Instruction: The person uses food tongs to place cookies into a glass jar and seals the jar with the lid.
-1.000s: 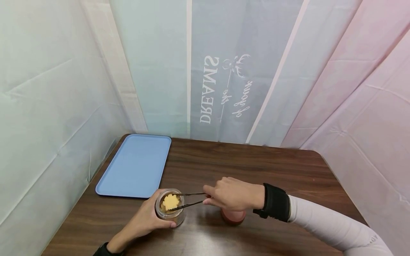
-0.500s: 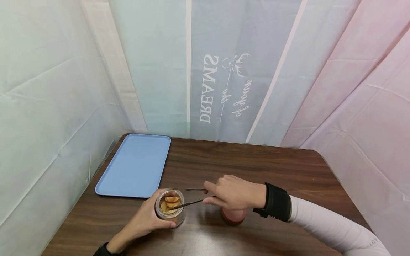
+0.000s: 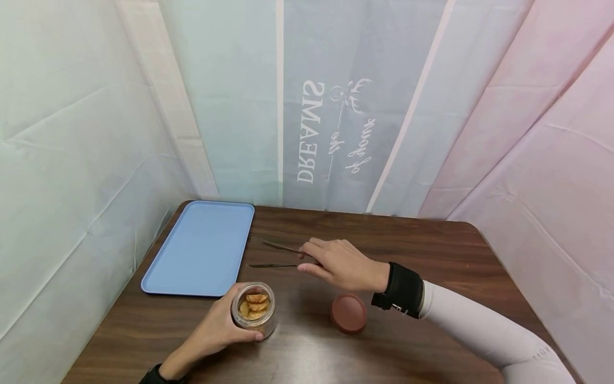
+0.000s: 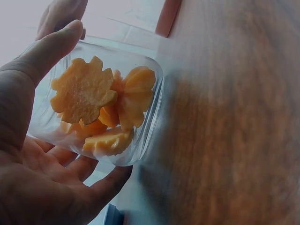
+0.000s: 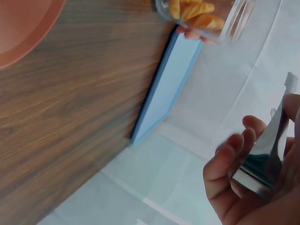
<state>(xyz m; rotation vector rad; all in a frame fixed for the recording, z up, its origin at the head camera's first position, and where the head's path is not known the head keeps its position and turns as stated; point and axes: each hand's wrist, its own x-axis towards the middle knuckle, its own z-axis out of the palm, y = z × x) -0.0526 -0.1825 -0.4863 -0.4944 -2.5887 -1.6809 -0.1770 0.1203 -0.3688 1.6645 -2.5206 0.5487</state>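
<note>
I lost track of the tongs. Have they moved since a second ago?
Yes. The right hand has carried the tongs out of the jar, away toward the table's far edge.

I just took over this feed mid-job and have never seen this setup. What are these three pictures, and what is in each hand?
No machine: a person's bare hands, with one camera on the head and one on each wrist. From the head view, the left hand grips a clear jar of orange flower-cut slices. The right hand holds metal tongs, open, above the wooden table. A brown lid and a blue tray lie there too.
</note>
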